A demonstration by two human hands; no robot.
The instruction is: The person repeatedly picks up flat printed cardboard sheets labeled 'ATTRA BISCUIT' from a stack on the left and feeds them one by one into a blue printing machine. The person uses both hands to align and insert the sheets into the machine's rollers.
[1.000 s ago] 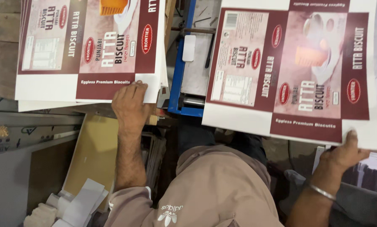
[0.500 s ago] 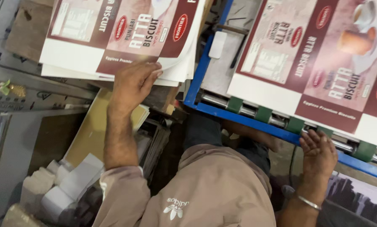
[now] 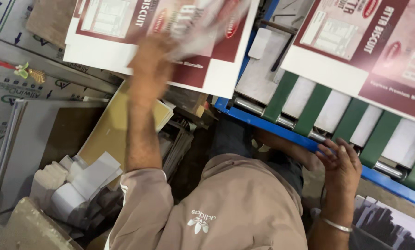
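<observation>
Maroon-and-white printed carton sheets [image 3: 119, 55] stacked at upper left, top sheet [image 3: 212, 21] raised and smeared. Left hand [image 3: 152, 60] on it, grip lost in blur. Right hand [image 3: 341, 164] empty, fingers loosely spread, by the blue rail [image 3: 281, 130] under another sheet [image 3: 351, 60] on green belts [image 3: 311, 111]. Probably peeling one sheet off; next calls for a clean single separation.

Printed carton sheets, stack [image 3: 124, 41]: upper left, flat, white-bordered with maroon panels; top sheet blurred.
Printed carton sheet [image 3: 355, 51]: upper right, on green conveyor belts [image 3: 284, 95], same white and maroon, 1 pale table panel.
</observation>
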